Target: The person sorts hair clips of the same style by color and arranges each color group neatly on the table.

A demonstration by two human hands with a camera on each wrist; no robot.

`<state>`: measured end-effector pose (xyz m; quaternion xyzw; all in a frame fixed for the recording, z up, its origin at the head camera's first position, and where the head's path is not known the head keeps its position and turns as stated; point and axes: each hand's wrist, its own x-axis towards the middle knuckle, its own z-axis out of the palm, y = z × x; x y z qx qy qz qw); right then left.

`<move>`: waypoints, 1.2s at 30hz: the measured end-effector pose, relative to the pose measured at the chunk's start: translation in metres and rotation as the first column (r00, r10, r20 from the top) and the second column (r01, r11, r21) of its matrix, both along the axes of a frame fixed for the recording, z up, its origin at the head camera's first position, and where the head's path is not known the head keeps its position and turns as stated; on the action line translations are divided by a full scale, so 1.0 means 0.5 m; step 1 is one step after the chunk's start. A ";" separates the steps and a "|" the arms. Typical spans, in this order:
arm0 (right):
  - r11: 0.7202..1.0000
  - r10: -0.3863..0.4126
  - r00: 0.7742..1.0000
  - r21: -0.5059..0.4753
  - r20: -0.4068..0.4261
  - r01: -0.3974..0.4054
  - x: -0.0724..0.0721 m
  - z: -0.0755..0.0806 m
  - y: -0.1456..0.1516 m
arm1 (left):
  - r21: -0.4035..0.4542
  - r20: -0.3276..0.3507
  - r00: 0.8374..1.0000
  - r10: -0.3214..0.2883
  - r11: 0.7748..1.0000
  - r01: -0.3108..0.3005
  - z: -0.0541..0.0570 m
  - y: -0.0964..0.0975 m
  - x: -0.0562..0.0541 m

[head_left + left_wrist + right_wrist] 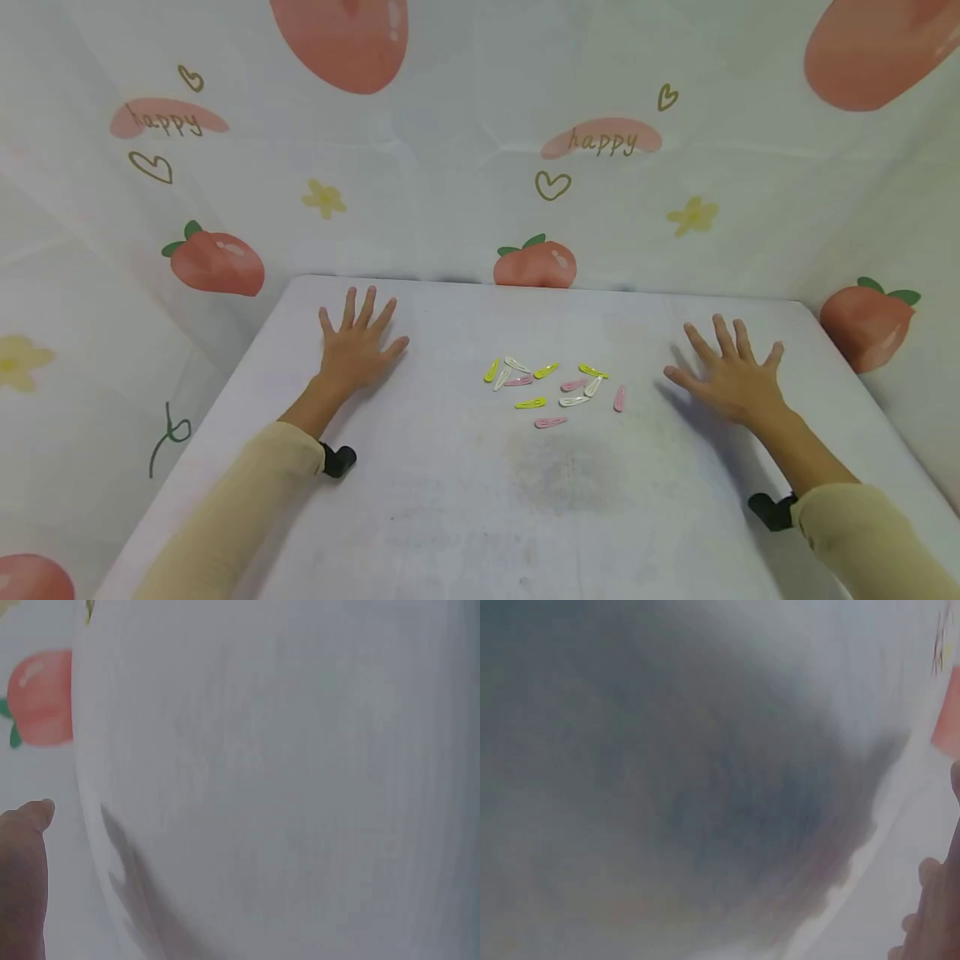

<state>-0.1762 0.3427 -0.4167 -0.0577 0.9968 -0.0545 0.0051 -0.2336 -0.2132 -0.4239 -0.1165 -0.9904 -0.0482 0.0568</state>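
Several snap hair clips lie loosely grouped near the middle of the table, among them a yellow hair clip [531, 402], a pink hair clip [551, 422] and a white hair clip [574, 402]. To their left, my left hand [355, 354] has its fingers spread and holds nothing. My right hand [738, 382] is on the other side of the clips, fingers also spread, with a shadow on the table beside it. In the left wrist view part of the left hand [22, 877] shows at the edge; the right wrist view catches some fingers of the right hand [934, 900].
The white table [442, 500] has a smudged grey patch in front of the clips. Behind it and at both sides hangs a white cloth [450, 167] printed with peaches, hearts and flowers. A black wrist device [339, 461] sits at the left cuff, another black device [772, 511] at the right.
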 end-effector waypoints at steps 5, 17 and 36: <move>0.998 0.057 0.998 0.013 0.001 -0.057 0.016 -0.010 -0.027 | -0.016 -0.033 0.996 -0.083 0.996 0.082 -0.002 0.051 0.017; 0.983 0.182 0.982 0.027 0.056 -0.183 0.047 -0.019 -0.087 | -0.093 -0.059 0.967 -0.248 0.966 0.242 -0.019 0.156 0.052; 0.956 0.261 0.964 -0.125 -0.056 -0.266 0.063 -0.024 -0.142 | 0.006 0.019 0.877 -0.481 0.877 0.481 -0.025 0.254 0.121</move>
